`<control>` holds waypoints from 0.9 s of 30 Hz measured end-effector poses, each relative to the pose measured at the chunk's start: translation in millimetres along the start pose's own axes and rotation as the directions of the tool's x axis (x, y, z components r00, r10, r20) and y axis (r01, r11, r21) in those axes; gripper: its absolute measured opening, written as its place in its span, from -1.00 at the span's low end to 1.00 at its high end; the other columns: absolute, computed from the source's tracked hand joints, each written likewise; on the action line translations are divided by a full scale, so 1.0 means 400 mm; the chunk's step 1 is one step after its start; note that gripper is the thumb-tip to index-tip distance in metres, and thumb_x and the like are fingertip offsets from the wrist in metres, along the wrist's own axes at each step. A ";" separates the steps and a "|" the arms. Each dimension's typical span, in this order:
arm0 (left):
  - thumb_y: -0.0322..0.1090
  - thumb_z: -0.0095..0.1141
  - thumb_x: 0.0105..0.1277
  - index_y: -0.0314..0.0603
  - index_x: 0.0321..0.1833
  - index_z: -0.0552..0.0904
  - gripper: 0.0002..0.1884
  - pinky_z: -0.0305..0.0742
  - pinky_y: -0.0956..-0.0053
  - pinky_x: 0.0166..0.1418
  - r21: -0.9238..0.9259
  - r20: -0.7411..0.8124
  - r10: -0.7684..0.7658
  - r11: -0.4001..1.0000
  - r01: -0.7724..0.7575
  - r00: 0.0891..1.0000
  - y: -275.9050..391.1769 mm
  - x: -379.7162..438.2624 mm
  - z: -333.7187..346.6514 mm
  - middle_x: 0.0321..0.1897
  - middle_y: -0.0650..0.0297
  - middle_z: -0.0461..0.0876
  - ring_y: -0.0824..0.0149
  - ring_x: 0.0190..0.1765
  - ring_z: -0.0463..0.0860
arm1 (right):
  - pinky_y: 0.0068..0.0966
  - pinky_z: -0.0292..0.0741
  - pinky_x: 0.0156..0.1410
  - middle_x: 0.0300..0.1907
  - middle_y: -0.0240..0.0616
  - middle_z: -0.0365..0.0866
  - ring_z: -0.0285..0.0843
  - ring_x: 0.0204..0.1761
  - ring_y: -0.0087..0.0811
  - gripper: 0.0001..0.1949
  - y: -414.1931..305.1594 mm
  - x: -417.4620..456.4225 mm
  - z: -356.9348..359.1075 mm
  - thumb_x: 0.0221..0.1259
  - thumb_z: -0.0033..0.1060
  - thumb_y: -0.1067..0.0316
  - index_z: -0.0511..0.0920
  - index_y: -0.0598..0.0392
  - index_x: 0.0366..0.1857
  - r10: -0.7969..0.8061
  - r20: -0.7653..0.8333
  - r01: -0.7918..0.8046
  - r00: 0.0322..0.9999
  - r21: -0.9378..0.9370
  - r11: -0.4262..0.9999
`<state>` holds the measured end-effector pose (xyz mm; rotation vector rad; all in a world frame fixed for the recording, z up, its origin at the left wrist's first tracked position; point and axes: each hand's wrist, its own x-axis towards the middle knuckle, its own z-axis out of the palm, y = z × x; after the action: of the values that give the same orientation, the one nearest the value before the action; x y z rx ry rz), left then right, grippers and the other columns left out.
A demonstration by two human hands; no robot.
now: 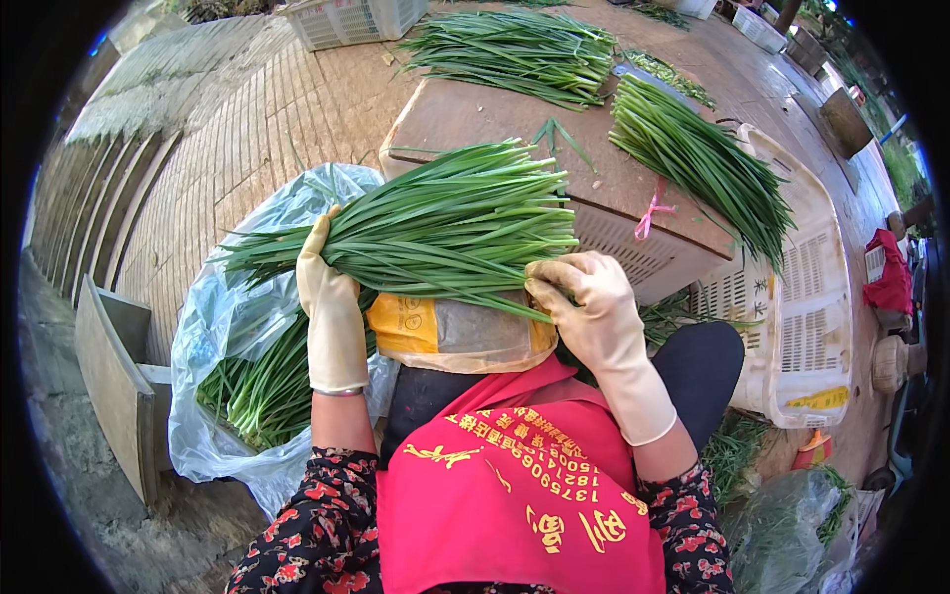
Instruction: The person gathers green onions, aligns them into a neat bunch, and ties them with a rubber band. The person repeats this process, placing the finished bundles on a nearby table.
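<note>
A large loose bunch of garlic chives (438, 223) lies across in front of me, pale stem ends to the right and leaf tips to the left. My left hand (324, 286), in a cream rubber glove, wraps around the leafy end. At the lower right edge of the bunch, my gloved right hand (594, 293) pinches a few stems between curled fingers; the exact grip is partly hidden. Beneath the bunch, a yellow and clear plastic covering (475, 327) rests over my lap. A red apron (512, 482) bearing yellow writing covers my front.
Two more chive bunches (512, 56) (698, 163) lie on a brown board (490, 122) over a white crate. A clear plastic bag (223, 327) holding chives stands left, beside a low wooden stool (119, 393). White plastic crates (813, 297) stand right; a pink tie (652, 215) hangs nearby.
</note>
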<state>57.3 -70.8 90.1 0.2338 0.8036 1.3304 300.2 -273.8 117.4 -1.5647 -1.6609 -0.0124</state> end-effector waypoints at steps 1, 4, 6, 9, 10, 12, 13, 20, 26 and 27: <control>-0.33 0.11 0.41 -0.39 0.02 0.62 -0.74 0.56 0.11 0.20 -0.018 -0.002 0.000 1.000 0.000 1.000 0.000 0.005 -0.006 -0.05 0.02 0.68 0.06 0.00 0.66 | -0.32 0.49 0.01 -0.25 -0.33 0.69 0.62 -0.21 -0.22 -0.79 -0.003 -0.004 0.009 0.05 0.42 0.35 0.66 0.02 -0.20 0.011 -0.013 -0.012 1.000 -0.028 1.000; -0.32 0.10 0.42 -0.39 0.02 0.62 -0.73 0.55 0.08 0.21 0.010 -0.009 -0.014 1.000 0.014 1.000 0.004 -0.013 0.004 -0.03 -0.01 0.66 0.03 0.00 0.65 | -0.29 0.50 0.01 -0.29 -0.29 0.67 0.62 -0.21 -0.18 -0.84 0.036 -0.035 0.033 0.13 0.33 0.39 0.61 0.06 -0.21 0.015 -0.054 -0.028 0.998 -0.238 0.971; -0.31 0.10 0.42 -0.39 0.03 0.62 -0.73 0.54 0.06 0.21 0.008 -0.036 -0.023 1.000 0.023 0.999 0.004 -0.015 0.002 -0.02 -0.04 0.65 0.00 0.01 0.64 | -0.27 0.50 0.01 -0.31 -0.26 0.66 0.61 -0.21 -0.16 -0.86 0.060 -0.056 0.030 0.16 0.30 0.40 0.59 0.07 -0.22 0.082 -0.085 -0.100 0.993 -0.236 0.966; -0.33 0.07 0.44 -0.40 0.10 0.62 -0.70 0.49 0.05 0.30 -0.016 -0.081 -0.012 1.000 0.011 0.997 0.000 -0.016 0.005 0.08 -0.04 0.64 -0.01 0.11 0.61 | -0.29 0.50 -0.06 -0.39 -0.32 0.61 0.59 -0.29 -0.20 -0.87 0.060 -0.073 -0.015 0.10 0.26 0.47 0.56 0.02 -0.29 0.144 -0.221 -0.174 0.965 -0.125 0.977; -0.34 0.06 0.44 -0.40 0.11 0.61 -0.70 0.48 0.06 0.31 -0.013 -0.089 -0.011 1.000 0.010 0.996 -0.003 -0.022 0.011 0.08 -0.04 0.64 -0.01 0.12 0.61 | -0.28 0.50 -0.03 -0.35 -0.29 0.63 0.60 -0.25 -0.17 -0.85 0.047 -0.080 -0.028 0.11 0.32 0.44 0.57 0.03 -0.27 0.244 -0.254 -0.270 0.936 -0.071 0.960; -0.35 0.04 0.45 -0.41 0.11 0.61 -0.70 0.46 0.06 0.34 -0.005 -0.101 -0.008 1.000 0.008 0.995 -0.005 -0.036 0.030 0.09 -0.04 0.63 -0.01 0.14 0.59 | -0.29 0.49 0.01 -0.27 -0.30 0.65 0.60 -0.18 -0.20 -0.78 0.007 -0.071 -0.056 0.09 0.39 0.41 0.60 0.04 -0.18 0.147 -0.303 -0.198 0.942 -0.143 0.970; -0.35 0.04 0.45 -0.42 0.11 0.61 -0.70 0.46 0.06 0.33 -0.016 -0.095 -0.011 1.000 0.010 0.995 -0.005 -0.032 0.025 0.09 -0.04 0.63 -0.01 0.14 0.59 | -0.29 0.48 0.03 -0.26 -0.31 0.65 0.59 -0.16 -0.21 -0.76 -0.013 -0.060 -0.061 0.09 0.41 0.39 0.61 0.03 -0.15 0.065 -0.327 -0.123 0.943 -0.159 0.980; -0.31 0.09 0.43 -0.36 0.01 0.64 -0.75 0.56 0.08 0.20 -0.004 -0.051 -0.007 1.000 0.007 0.999 0.004 -0.033 0.024 -0.04 -0.02 0.67 0.02 -0.01 0.65 | -0.30 0.47 0.02 -0.34 -0.34 0.69 0.62 -0.22 -0.24 -0.72 0.019 -0.014 0.021 -0.02 0.45 0.33 0.68 -0.02 -0.16 -0.028 -0.010 0.026 1.000 -0.125 0.992; -0.30 0.12 0.41 -0.37 0.03 0.64 -0.72 0.57 0.14 0.18 0.036 -0.049 0.018 0.999 -0.017 0.999 -0.001 -0.026 0.011 -0.03 -0.02 0.67 0.05 -0.01 0.65 | -0.49 0.59 0.05 -0.16 -0.23 0.76 0.68 -0.13 -0.44 -0.77 0.012 -0.045 0.040 0.17 0.36 0.47 0.69 0.18 -0.08 0.477 0.107 -0.447 0.872 0.569 0.690; -0.30 0.12 0.41 -0.37 0.04 0.64 -0.72 0.57 0.14 0.17 0.038 -0.050 0.018 0.999 -0.016 0.999 -0.002 -0.022 0.008 -0.03 -0.02 0.67 0.05 -0.01 0.66 | -0.53 0.60 0.05 -0.13 -0.22 0.77 0.68 -0.12 -0.49 -0.78 0.010 -0.047 0.050 0.21 0.34 0.48 0.69 0.22 -0.07 0.562 0.187 -0.500 0.806 0.723 0.477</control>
<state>59.8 -78.2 95.2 0.2384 0.8716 1.3424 290.1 -277.9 91.8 -1.3006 -0.8245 0.8456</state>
